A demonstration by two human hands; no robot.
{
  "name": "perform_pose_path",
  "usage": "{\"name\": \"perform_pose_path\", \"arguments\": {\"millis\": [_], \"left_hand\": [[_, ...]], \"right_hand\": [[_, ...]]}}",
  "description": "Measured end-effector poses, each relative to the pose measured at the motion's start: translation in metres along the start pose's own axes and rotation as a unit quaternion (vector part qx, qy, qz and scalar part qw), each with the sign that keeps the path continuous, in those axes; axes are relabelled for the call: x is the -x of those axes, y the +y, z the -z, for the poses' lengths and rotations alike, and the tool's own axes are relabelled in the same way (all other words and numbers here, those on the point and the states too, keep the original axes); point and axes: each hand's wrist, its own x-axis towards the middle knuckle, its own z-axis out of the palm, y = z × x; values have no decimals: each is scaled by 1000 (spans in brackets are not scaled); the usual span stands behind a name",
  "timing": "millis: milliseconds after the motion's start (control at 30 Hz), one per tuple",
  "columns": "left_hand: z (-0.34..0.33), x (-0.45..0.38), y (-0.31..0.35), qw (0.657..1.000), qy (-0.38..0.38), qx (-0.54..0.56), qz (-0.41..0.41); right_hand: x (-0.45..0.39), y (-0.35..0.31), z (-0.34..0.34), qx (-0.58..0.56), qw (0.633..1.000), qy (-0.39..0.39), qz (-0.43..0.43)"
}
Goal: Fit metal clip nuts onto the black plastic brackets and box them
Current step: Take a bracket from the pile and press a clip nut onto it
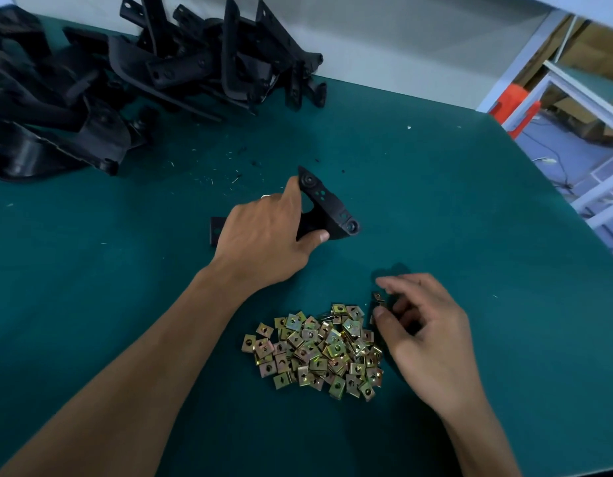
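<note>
- The worktop point(436, 201) is lying under a smooth teal mat, flecked with small bits of debris; it is giving a flat, grippy base for pressing parts together.
- A heap of brackets point(133, 80) is sitting at the far left, against the back edge: black moulded plastic, matte, angular arms with round holes, tangled over one another.
- The left hand point(263, 242) is gripping one bracket point(329, 211) near the middle of the worktop, fingers and thumb clamped round its body, the holed end pointing right and free. Keeping that end exposed and steady looks like the key to a clean fit.
- The right hand point(425, 332) is pinching a clip point(378, 298) between thumb and forefinger, just above the pile's right edge. It probably needs turning so its open side faces the bracket's edge, hole lined up with hole.
- The pile point(315, 352) of clips is lying near the front: small square folded metal, yellowish plated sheen, each pierced.
- No box is showing.
</note>
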Motion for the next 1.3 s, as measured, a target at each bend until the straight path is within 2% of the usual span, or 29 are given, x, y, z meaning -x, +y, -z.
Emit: {"name": "perform_pose_path", "arguments": {"millis": [67, 167, 300, 367, 433, 500, 533, 700, 800, 933, 1167, 1300], "left_hand": [[0, -1, 0, 1000, -6, -3, 4], [-1, 0, 0, 1000, -12, -3, 11], [-1, 0, 1, 1000, -19, -5, 10], [0, -1, 2, 1000, -24, -10, 11], [1, 0, 3, 1000, -24, -11, 12], [2, 0, 3, 1000, -11, -12, 21], [3, 0, 3, 1000, -2, -14, 28], [3, 4, 5, 999, 6, -9, 33], [5, 4, 6, 1000, 26, -4, 17], [8, 2, 6, 998, 46, 5, 39], [6, 3, 4, 999, 15, 1, 43], [6, 1, 3, 999, 13, -1, 49]], "right_hand": [[-4, -2, -3, 29, 1000, 6, 7], [-6, -1, -6, 11, 999, 33, -9], [-7, -1, -7, 39, 997, 69, 23], [-14, -2, -6, -14, 994, 111, 16], [-27, -4, -7, -168, 977, 130, -24], [-46, -7, -12, -330, 935, 110, -67], [-56, -7, -15, -367, 921, 103, -82], [-100, 0, -33, -357, 924, 89, -106], [-123, -4, -38, -388, 914, 61, -106], [-136, -7, -45, -415, 904, 22, -98], [-140, 2, -33, -509, 851, -103, -78], [-143, 0, -36, -512, 848, -113, -79]]}}
